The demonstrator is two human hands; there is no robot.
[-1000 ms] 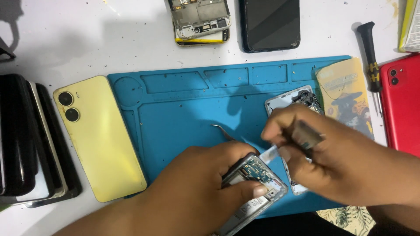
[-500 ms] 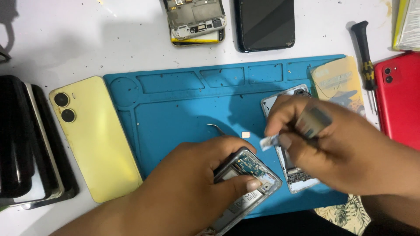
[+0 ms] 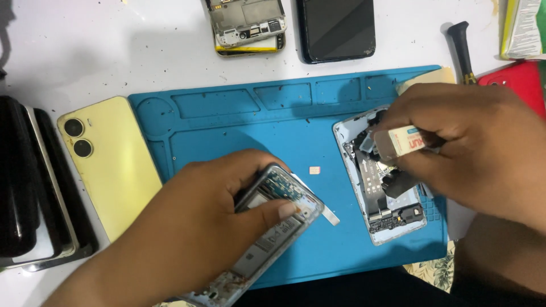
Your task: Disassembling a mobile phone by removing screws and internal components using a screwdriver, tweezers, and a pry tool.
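While both hands grip: left hand around opened phone, right hand around small tube, above blue mat.

A dark phone screen lies flat at the surface's far edge, a black glossy rectangle. In the far right corner sits a green-and-white package, cut off by the frame. A small white label with red print shows over the blue mat's right side.
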